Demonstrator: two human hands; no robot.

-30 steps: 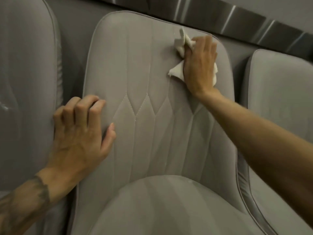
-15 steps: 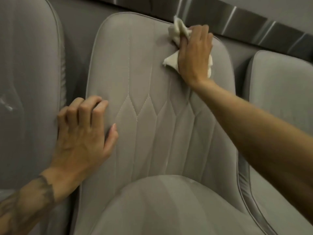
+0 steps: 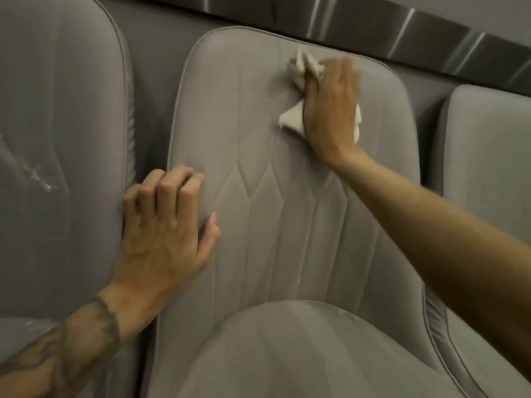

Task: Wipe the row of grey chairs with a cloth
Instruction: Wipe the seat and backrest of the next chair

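1. The row of grey chairs fills the view: the left chair [image 3: 57, 110], the middle chair [image 3: 287, 225] and the right chair [image 3: 488, 153], side by side below a metal strip [image 3: 431, 33] on the wall. The view has barely shifted in the last second, so work has not moved off the middle one.
2. On the middle chair, only the upper right of the backrest is under the wipe. The lower back and seat look untouched for now, as far as I can judge.
3. The right hand [image 3: 330, 110] rode up to the top edge half a second ago and has now slid back down a little, its fingers blurred with motion. It clutches the bunched fabric beneath palm and fingers, pressed against the upholstery.
4. The left hand [image 3: 163, 234] has stayed put, fingers hooked around the backrest's left edge, thumb on the front, steadying the chair.
5. The cloth [image 3: 291, 122] is on the middle chair's upper right, peeking out above the fingers and left of the palm. These short up-and-down strokes suggest the top band is nearly covered.
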